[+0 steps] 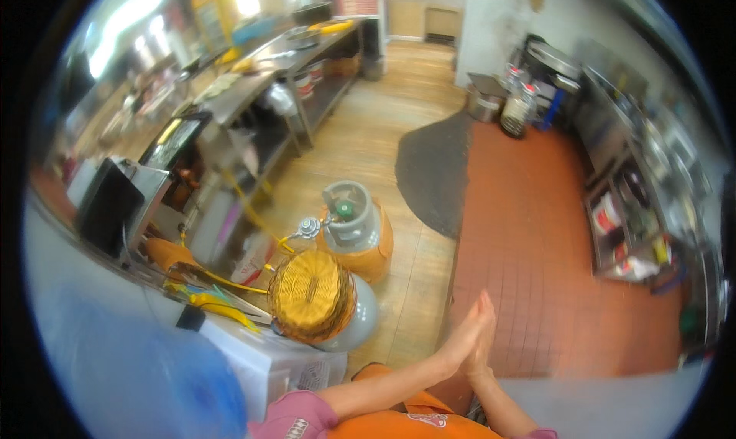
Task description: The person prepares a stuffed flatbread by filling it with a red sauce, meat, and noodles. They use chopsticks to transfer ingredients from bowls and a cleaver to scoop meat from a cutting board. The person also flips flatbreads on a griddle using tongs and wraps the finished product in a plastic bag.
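My left hand (463, 336) and my right hand (482, 347) are pressed together palm to palm in front of me. Their fingers stretch forward over the red tiled floor (517, 255), and no object shows between them. The motion-softened picture hides the gaps between single fingers. An orange apron (397, 426) covers my front below the forearms. To the left of my hands stands a gas cylinder (363, 312) with a yellow woven basket (313, 289) on top. Behind it is a second grey gas cylinder (351, 240) with a green valve knob and a regulator (309, 226).
A steel worktable (253, 88) runs along the left. Yellow gas hoses (241, 284) lead toward it. A blue water bottle (172, 381) is close at lower left. Steel shelving (604, 232) lines the right side. A pot (484, 102) and plastic jugs (517, 111) stand at the back.
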A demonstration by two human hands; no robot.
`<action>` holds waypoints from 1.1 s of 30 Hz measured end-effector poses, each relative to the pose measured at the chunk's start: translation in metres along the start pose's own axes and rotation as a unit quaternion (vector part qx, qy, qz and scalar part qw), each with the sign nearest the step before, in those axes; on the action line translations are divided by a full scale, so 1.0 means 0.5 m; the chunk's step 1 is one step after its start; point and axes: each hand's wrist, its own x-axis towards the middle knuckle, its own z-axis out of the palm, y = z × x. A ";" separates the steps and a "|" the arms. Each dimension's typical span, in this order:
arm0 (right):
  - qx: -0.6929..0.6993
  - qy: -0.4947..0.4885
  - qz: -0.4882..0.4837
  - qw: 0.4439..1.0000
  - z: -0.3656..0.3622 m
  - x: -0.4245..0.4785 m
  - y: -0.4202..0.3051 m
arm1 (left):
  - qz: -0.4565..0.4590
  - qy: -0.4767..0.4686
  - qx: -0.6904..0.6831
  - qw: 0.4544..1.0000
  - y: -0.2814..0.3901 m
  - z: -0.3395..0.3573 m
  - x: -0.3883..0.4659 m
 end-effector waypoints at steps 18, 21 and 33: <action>0.511 -0.118 0.528 0.668 0.207 0.991 0.504 | 0.195 0.168 0.490 0.833 0.521 -0.351 1.011; 0.428 -0.067 0.613 0.660 0.203 1.018 0.743 | 0.147 0.198 0.362 0.899 0.591 -0.386 1.159; 0.317 -0.482 0.344 0.741 0.897 1.823 0.839 | 0.072 0.485 0.018 0.871 0.856 -0.743 1.366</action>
